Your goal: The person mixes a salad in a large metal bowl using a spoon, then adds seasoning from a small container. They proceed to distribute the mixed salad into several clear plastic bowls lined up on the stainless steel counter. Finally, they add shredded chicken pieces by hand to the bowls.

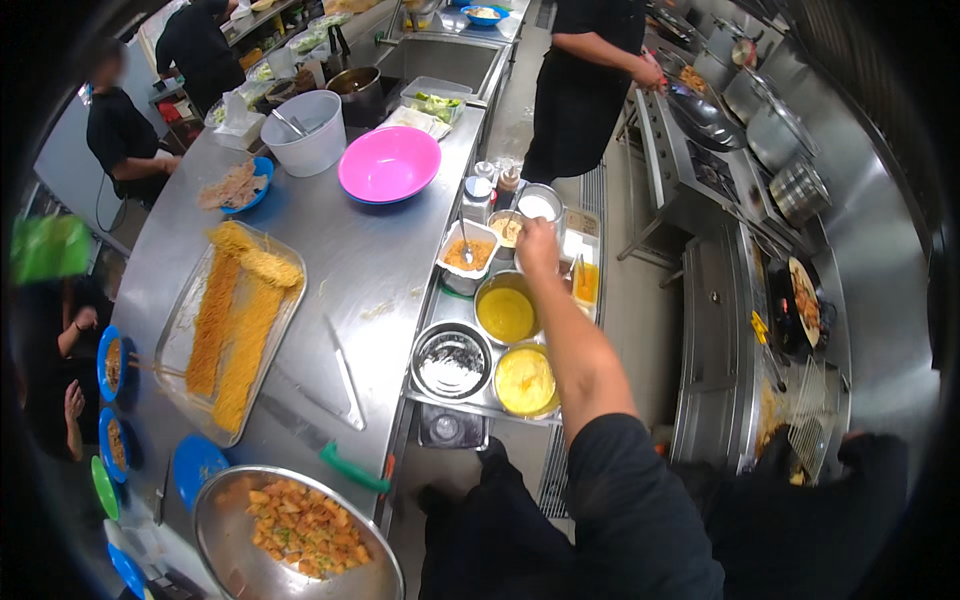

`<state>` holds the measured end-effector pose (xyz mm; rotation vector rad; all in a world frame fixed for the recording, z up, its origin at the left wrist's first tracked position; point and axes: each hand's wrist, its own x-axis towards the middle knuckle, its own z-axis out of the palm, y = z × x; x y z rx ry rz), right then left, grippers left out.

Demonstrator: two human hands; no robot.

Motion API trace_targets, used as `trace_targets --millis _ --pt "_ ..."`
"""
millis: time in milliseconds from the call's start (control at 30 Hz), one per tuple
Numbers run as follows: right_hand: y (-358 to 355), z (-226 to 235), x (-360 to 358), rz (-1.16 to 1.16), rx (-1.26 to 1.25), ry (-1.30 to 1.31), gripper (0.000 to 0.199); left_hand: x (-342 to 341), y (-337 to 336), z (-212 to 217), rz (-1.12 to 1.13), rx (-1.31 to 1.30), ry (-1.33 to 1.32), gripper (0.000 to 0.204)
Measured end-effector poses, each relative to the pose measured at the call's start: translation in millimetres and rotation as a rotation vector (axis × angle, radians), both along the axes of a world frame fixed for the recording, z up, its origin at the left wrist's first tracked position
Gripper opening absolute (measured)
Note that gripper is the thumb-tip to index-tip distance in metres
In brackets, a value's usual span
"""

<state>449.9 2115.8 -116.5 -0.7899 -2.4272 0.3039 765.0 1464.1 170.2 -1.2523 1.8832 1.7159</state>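
Note:
My right hand (pixel 538 245) reaches out over a metal trolley, its fingers bunched at the near edge of a round container of white granules (pixel 540 203). What the fingers hold, if anything, is hidden. Beside the hand stands a small bowl of pale crumbly food (pixel 507 231). A white tub of orange mixture (pixel 468 248) with a spoon in it sits further left. Below my forearm are a pot of yellow liquid (pixel 506 308), a pot of thicker yellow mixture (pixel 525 380) and a metal bowl (pixel 452 361) with white residue. My left hand is out of view.
On the steel counter (pixel 350 265) lie a tray of breaded strips (pixel 240 330), a white-handled knife (pixel 345 375) and a green-handled knife (pixel 350 468). A large bowl of orange chunks (pixel 300 525) stands nearest. Several co-workers are around; one person (pixel 585 90) stands at the stove (pixel 690 170).

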Motion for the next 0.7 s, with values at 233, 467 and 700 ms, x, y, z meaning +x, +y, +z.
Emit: trace_targets --millis 233,467,700 --pt "136.9 -75.6 -112.4 -0.252 -0.468 0.037 0.044 -5.2 7.6 -50.5 -1.237 -0.660 0.294 0.041" --pt "150.6 -113.0 -140.7 -0.109 -0.706 0.096 0.035 -21.1 42.8 -61.9 -1.014 -0.346 -0.052 0.036" --pt "114.1 -73.7 -50.6 0.114 -0.628 0.151 0.033 -77.4 160.1 -17.4 -1.230 -0.798 0.222 0.036"
